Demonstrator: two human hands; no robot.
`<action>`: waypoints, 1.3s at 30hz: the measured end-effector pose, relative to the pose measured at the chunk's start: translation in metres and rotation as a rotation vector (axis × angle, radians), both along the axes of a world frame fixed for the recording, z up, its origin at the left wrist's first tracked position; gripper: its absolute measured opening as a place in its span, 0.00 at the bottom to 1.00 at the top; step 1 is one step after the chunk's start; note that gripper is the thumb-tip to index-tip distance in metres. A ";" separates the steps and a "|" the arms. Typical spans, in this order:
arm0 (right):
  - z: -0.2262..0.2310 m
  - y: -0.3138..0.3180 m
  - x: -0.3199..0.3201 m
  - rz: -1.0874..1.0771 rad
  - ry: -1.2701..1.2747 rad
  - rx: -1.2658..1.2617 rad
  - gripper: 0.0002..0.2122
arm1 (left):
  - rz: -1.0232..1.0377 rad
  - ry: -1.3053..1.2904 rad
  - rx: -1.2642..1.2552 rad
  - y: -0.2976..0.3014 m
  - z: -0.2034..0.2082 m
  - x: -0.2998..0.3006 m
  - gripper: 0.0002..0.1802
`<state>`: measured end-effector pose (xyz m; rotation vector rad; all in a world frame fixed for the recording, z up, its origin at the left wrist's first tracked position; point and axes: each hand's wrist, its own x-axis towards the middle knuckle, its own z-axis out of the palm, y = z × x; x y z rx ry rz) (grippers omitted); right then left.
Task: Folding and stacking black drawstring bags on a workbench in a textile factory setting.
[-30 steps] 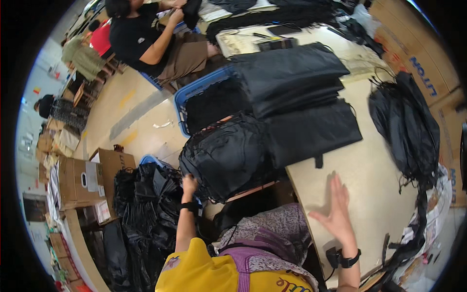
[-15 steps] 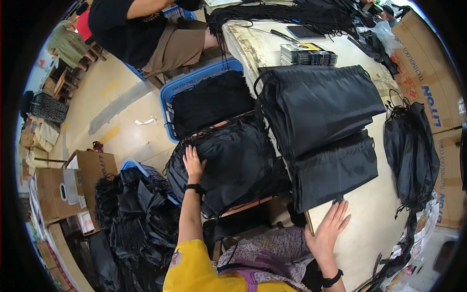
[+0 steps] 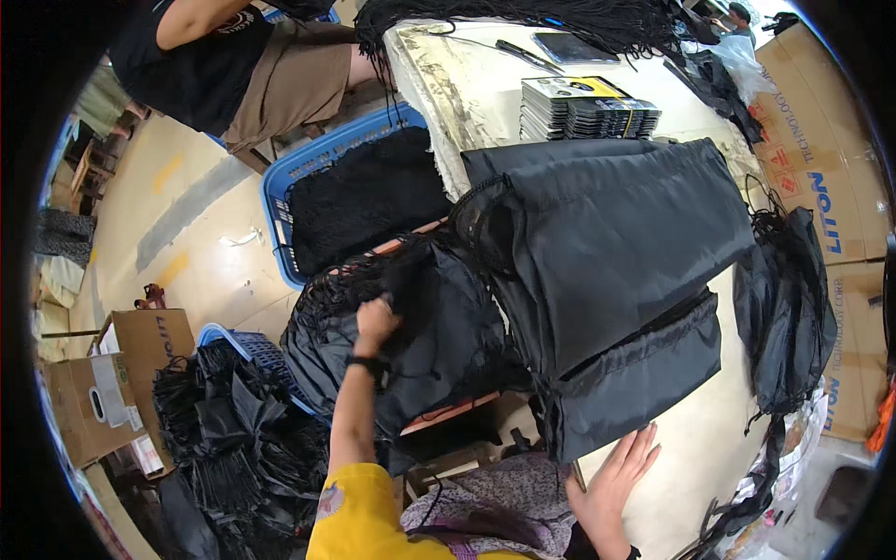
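Observation:
My left hand (image 3: pixel 376 322) is closed, its fingers bunched on the edge of a black drawstring bag (image 3: pixel 403 283) at the top of a heaped pile of such bags (image 3: pixel 443 322). The pile sits in a reddish basket (image 3: pixel 453 413) beside the table. Flat on the table (image 3: pixel 686 448), my right hand (image 3: pixel 607 481) rests with its fingers stretched out, close to the lower edge of a stack of folded black bags. That stack has a large upper layer (image 3: pixel 625 233) and a smaller part (image 3: pixel 644 383) showing below it. Its cords hang at the left.
A blue basket (image 3: pixel 273 215) holds more black cloth; another (image 3: pixel 252 343) overflows with black bags. Toward the back lie banded cards (image 3: pixel 588 110), a phone (image 3: pixel 574 47), a pen (image 3: pixel 527 56) and cords (image 3: pixel 523 23). A filled black bag (image 3: pixel 787 299) stands by cartons (image 3: pixel 840 168). A co-worker (image 3: pixel 252 75) sits opposite.
My left hand has gone from lying spread on the pile to closed on its fabric. The pile's upper edge is pulled up. My view has shifted, and my right hand still lies flat.

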<state>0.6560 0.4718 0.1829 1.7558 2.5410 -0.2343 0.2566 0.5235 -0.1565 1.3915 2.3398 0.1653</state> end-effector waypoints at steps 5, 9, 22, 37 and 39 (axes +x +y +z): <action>0.001 0.002 0.002 0.011 -0.005 0.001 0.54 | -0.311 0.029 0.394 -0.069 0.037 0.071 0.06; 0.001 0.001 0.003 0.005 -0.013 0.010 0.53 | -0.425 -0.034 0.331 -0.088 0.049 0.077 0.08; 0.003 0.000 -0.004 -0.018 -0.006 0.039 0.51 | 0.133 0.248 -0.098 -0.029 0.004 -0.010 0.53; 0.003 0.000 -0.001 -0.034 -0.010 0.051 0.50 | -0.092 0.245 0.068 -0.099 0.018 0.098 0.07; 0.002 0.000 -0.003 -0.035 -0.002 0.053 0.50 | -0.018 0.161 -0.038 -0.084 0.034 0.081 0.16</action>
